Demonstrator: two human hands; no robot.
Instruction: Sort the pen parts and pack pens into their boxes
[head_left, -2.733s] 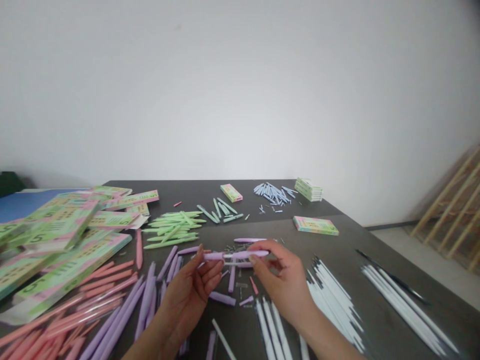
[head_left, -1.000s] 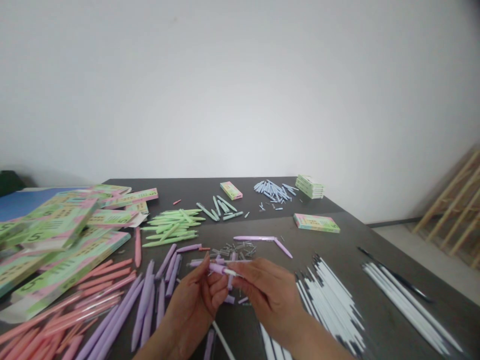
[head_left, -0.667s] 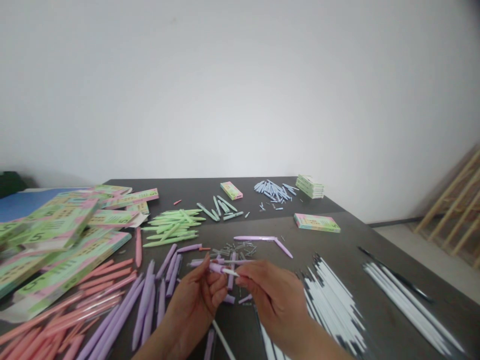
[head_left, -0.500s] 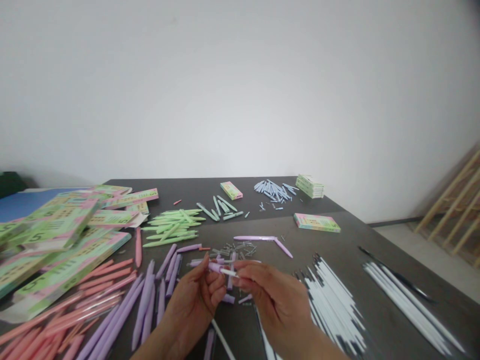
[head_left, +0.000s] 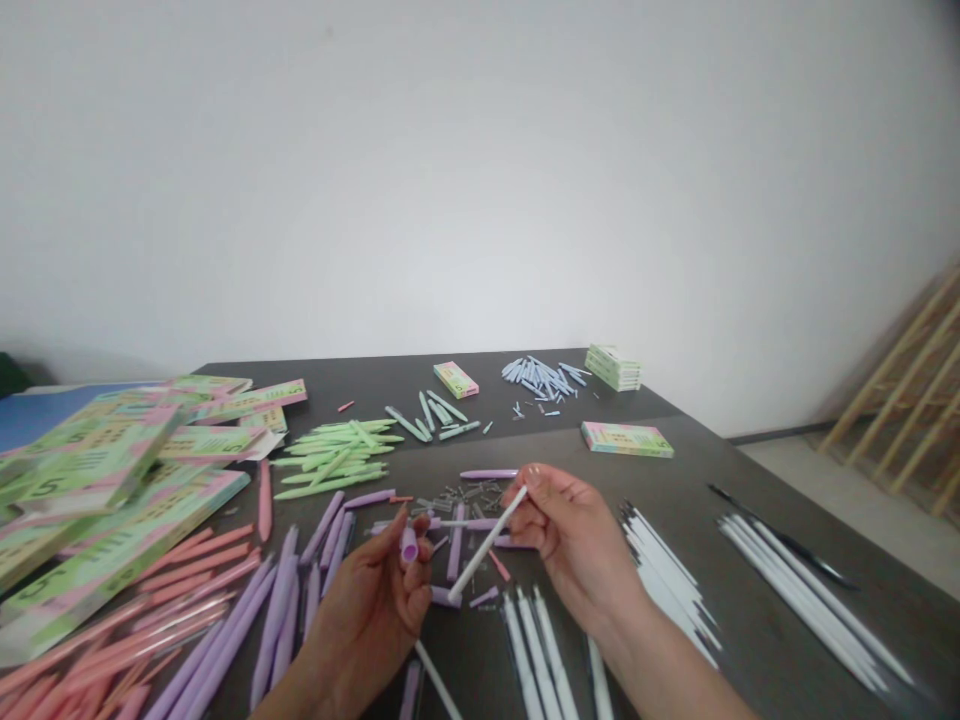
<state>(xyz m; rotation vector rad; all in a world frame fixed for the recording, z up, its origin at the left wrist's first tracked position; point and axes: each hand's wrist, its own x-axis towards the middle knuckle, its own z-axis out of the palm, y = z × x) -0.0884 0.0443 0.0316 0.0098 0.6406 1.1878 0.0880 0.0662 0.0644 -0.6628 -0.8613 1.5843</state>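
My left hand (head_left: 367, 605) is closed around a short purple pen barrel (head_left: 409, 546), its open round end facing me. Pinched between the fingertips of my right hand (head_left: 581, 545) is a white pen refill (head_left: 486, 548), slanting down to the left, apart from the barrel. Beneath and between the hands lie purple pen parts (head_left: 456, 545) and small metal springs (head_left: 472, 495). Another white refill (head_left: 439, 682) lies below my left hand. Several white refills (head_left: 538, 650) with pointed tips rest below my right hand.
At left are purple barrels (head_left: 274, 610), coral pens (head_left: 199, 555), and printed boxes (head_left: 127, 540). Green pens (head_left: 337, 455) and blue pen parts (head_left: 540, 377) lie farther back. White refills (head_left: 667, 575) and longer white rods (head_left: 810, 600) are at right. A flat box (head_left: 627, 440) sits behind them.
The white refill, earlier lined up at the purple piece between both hands, is now apart from it. My right hand has moved up and right with the refill; my left keeps the purple barrel.
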